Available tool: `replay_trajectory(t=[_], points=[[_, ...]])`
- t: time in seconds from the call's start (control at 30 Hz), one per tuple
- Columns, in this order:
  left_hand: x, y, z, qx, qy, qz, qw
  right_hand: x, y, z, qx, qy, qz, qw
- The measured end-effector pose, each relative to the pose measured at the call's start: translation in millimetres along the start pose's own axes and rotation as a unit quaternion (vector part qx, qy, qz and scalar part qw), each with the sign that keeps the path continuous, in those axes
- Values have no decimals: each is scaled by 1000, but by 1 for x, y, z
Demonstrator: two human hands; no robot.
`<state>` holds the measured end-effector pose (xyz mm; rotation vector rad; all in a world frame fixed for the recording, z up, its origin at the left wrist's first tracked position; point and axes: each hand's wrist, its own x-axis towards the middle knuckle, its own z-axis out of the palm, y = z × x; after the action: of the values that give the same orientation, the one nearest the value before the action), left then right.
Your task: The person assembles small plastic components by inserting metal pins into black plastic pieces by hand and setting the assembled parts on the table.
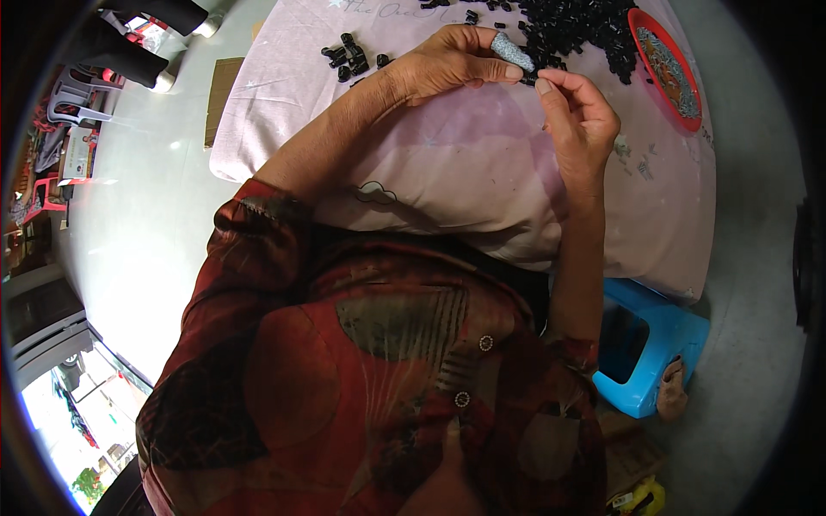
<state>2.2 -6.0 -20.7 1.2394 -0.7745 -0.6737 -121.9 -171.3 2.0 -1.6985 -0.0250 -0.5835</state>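
My left hand (465,64) is closed in a pinch over the cloth-covered table, a grey knitted cover (513,52) on one finger. At its fingertips is a small black plastic piece (529,77), mostly hidden by the fingers. My right hand (581,125) meets it from the right, thumb and forefinger pressed together against the piece. Whatever those right fingertips hold is too small to make out. Just beyond both hands spreads a large heap of small black plastic pieces (589,34).
A red oval basket (693,125) holding many small metal parts lies right of the heap. Several black pieces (353,58) lie apart at the left on the pink tablecloth (430,172). A blue plastic stool (641,391) stands below the table's right side. White chairs (77,99) are far left.
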Motion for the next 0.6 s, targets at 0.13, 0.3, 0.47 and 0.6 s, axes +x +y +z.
replay_trajectory(t=[0.13,0.3,0.47,0.6], points=[[-2,4,2,23,7,-12,1000,0,2,-1,-4,-28,-6,1000],[1,-2,-4,23,3,12,1000,1,2,-3,14,-50,69,996],[3,-4,-6,28,-20,33,999,0,0,-3,5,-69,95,993],[0,9,-9,47,-23,-24,998,3,-3,-2,45,-106,105,988]])
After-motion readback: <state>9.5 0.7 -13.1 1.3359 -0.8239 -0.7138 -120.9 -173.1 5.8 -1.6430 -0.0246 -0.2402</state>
